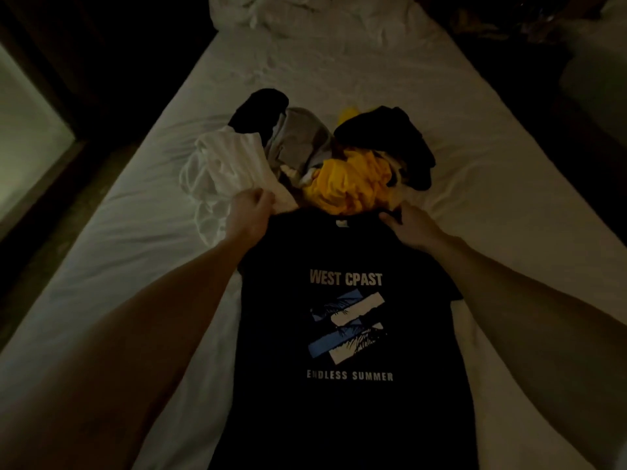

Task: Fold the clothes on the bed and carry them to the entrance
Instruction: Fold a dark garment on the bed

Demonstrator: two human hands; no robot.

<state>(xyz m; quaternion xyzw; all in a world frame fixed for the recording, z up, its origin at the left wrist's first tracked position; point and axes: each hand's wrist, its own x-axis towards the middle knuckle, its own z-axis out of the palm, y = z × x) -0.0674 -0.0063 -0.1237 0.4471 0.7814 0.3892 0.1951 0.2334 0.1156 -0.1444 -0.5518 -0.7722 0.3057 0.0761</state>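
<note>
Biggest risk we see: the black T-shirt (pixel 349 320), spread print-up on the near part of the bed (pixel 135 266), has its collar edge touching the unfolded pile (pixel 305 154) of white, grey, yellow and black clothes, so a fold or tug from here could snag the yellow piece or drag the pile along, and the dim light could hide a crooked fold. Shirt looks dark, fairly flat, white lettering and a blue-white striped graphic, sleeves partly under our arms. Our left hand (pixel 252 212) has its fingers curled around the left shoulder, our right hand (pixel 409 225) pinches the right shoulder; rumpled bedding (pixel 305 15) lies at the far end.
</note>
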